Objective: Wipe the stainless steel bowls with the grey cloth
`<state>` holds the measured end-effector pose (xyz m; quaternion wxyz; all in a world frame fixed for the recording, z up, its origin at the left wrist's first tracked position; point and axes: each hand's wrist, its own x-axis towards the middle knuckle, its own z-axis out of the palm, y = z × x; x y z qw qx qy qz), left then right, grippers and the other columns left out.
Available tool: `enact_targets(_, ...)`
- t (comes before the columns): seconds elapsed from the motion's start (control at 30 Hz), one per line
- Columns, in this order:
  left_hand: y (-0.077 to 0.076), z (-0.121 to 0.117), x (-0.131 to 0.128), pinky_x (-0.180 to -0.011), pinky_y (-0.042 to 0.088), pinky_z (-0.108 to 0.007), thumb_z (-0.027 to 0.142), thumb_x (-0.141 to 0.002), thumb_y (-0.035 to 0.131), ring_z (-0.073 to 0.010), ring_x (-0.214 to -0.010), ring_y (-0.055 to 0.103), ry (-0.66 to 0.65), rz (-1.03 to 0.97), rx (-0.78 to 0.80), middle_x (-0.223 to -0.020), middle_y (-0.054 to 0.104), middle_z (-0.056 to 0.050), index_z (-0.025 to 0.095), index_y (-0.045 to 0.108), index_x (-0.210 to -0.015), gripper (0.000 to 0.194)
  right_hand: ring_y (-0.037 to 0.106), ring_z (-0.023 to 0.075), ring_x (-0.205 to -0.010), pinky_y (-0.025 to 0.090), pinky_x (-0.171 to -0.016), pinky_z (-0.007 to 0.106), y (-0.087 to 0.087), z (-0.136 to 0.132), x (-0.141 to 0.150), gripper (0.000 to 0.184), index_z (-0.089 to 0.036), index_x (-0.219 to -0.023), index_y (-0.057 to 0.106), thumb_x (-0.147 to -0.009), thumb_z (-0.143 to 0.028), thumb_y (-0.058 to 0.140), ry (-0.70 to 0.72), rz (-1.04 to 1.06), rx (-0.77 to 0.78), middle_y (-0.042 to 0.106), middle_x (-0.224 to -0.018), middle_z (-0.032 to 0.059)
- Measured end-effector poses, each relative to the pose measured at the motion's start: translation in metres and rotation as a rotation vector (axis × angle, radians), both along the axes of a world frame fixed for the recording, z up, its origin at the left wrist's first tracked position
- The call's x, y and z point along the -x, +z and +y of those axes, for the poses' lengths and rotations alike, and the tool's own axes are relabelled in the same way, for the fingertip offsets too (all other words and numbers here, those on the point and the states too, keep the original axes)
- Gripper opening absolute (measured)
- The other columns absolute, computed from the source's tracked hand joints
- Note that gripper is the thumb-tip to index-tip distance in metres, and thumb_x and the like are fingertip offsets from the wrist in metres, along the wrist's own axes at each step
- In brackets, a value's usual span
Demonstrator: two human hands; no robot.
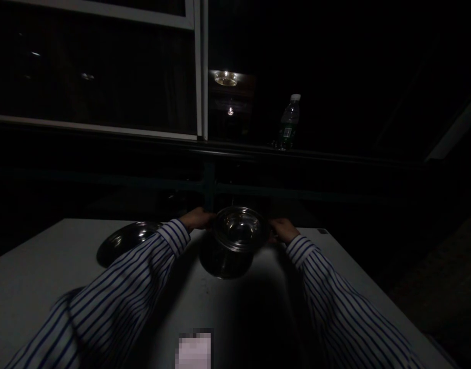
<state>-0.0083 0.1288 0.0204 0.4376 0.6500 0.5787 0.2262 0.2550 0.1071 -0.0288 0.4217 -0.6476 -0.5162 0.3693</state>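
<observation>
Near the far edge of the white table, a shiny steel pot point(241, 229) with a wide rim is between my two hands. My left hand point(199, 219) grips it at its left side, and my right hand point(283, 229) has hold of the right side; both sets of fingers are partly hidden in the dark. Below the rim and slightly to the left shows a rounded steel body point(225, 264); I cannot tell whether it belongs to the same pot or is a second vessel beneath. Left of it, a round shiny metal lid or dish point(118, 245) lies partly behind my left sleeve.
The white table point(216, 312) has a blurred-out pale rectangular thing point(195, 351) at its near edge. Beyond it, a plastic bottle point(289, 123) with a white cap stands on the window sill. A white window frame point(200, 77) rises behind. The room is very dark.
</observation>
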Motion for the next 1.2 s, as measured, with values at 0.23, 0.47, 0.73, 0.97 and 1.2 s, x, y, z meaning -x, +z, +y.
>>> enact_targets(0.23, -0.027, -0.009, 0.022, -0.058, 0.041, -0.025, 0.044, -0.067, 0.052, -0.0185, -0.065, 0.06, -0.028, 0.123, -0.017, -0.065, 0.067, -0.009, 0.01, 0.065, -0.062, 0.037, 0.057, 0.0089, -0.064, 0.049, -0.058, 0.024, -0.009, -0.009, 0.027, 0.024, -0.012, -0.094, 0.056, -0.089, -0.033, 0.048, 0.107, -0.016, 0.291, 0.059, -0.082, 0.0013)
enact_targets(0.47, -0.035, -0.015, 0.026, -0.056, 0.039, -0.028, 0.056, -0.067, 0.048, -0.0232, -0.067, 0.061, -0.038, 0.308, -0.052, -0.064, 0.066, -0.012, 0.015, 0.06, -0.05, 0.046, 0.055, 0.0075, -0.059, 0.048, -0.055, 0.022, -0.022, -0.013, 0.036, 0.025, -0.012, -0.089, 0.057, -0.089, -0.034, 0.047, 0.168, -0.102, 0.359, 0.059, -0.076, 0.0)
enact_targets(0.73, -0.039, -0.017, 0.017, -0.056, 0.039, -0.028, 0.056, -0.068, 0.047, -0.0238, -0.068, 0.061, -0.06, 0.462, -0.072, -0.062, 0.066, -0.012, 0.017, 0.058, -0.049, 0.045, 0.057, 0.0091, -0.065, 0.049, -0.059, 0.025, -0.032, -0.012, 0.033, 0.025, -0.012, -0.092, 0.057, -0.089, -0.035, 0.047, 0.22, -0.201, 0.376, 0.059, -0.081, 0.0015)
enact_targets(0.97, -0.038, -0.02, 0.013, -0.06, 0.041, -0.029, 0.053, -0.069, 0.048, -0.0267, -0.075, 0.063, -0.067, 0.526, -0.088, -0.068, 0.068, -0.015, 0.015, 0.061, -0.053, 0.043, 0.056, 0.0083, -0.062, 0.049, -0.057, 0.024, -0.038, -0.009, 0.033, 0.025, -0.012, -0.09, 0.057, -0.089, -0.035, 0.047, 0.243, -0.229, 0.364, 0.059, -0.078, 0.0006)
enact_targets(1.2, -0.037, -0.013, 0.018, -0.081, 0.04, -0.036, 0.052, -0.072, 0.053, -0.0311, -0.101, 0.058, 0.039, 0.468, -0.144, -0.092, 0.068, -0.019, 0.012, 0.066, -0.073, 0.042, 0.059, 0.0117, -0.072, 0.05, -0.065, 0.029, -0.039, -0.007, 0.025, 0.026, -0.012, -0.097, 0.056, -0.088, -0.035, 0.048, 0.2, -0.214, 0.266, 0.06, -0.088, 0.0031)
